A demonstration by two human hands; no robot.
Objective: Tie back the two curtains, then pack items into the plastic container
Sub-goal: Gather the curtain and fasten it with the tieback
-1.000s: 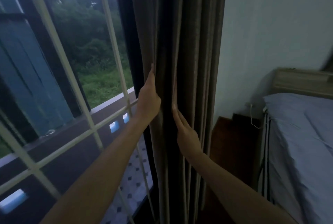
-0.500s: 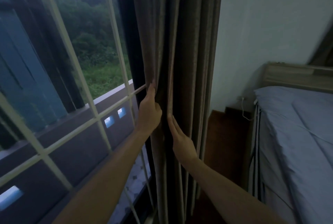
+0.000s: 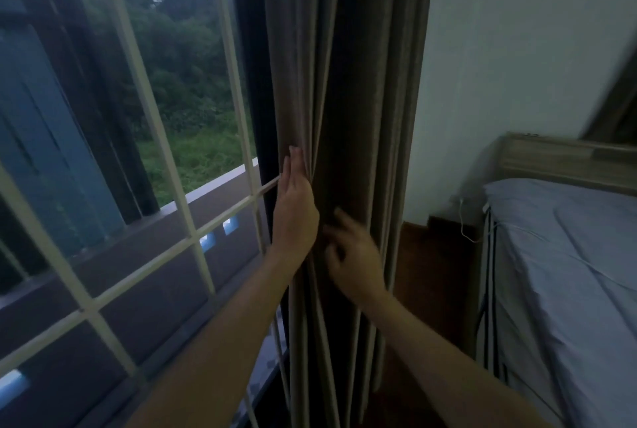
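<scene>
The left hand (image 3: 295, 210) lay flat, fingers straight, against the gathered curtain (image 3: 344, 83); the right hand (image 3: 356, 257) was blurred, its grip unclear.

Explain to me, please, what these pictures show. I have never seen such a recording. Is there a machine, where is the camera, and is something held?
There is no machine here. A person works with two bare hands, and every picture comes from one wide camera worn on the head, looking forward and down. The left hand lies flat with straight fingers on the window-side edge of the curtain, which hangs gathered in folds. The right hand reaches into the folds just beside it, but it is blurred, so I cannot tell whether it grips the cloth. Left of the curtain is a window; right of it are a wall and a bed.
</scene>
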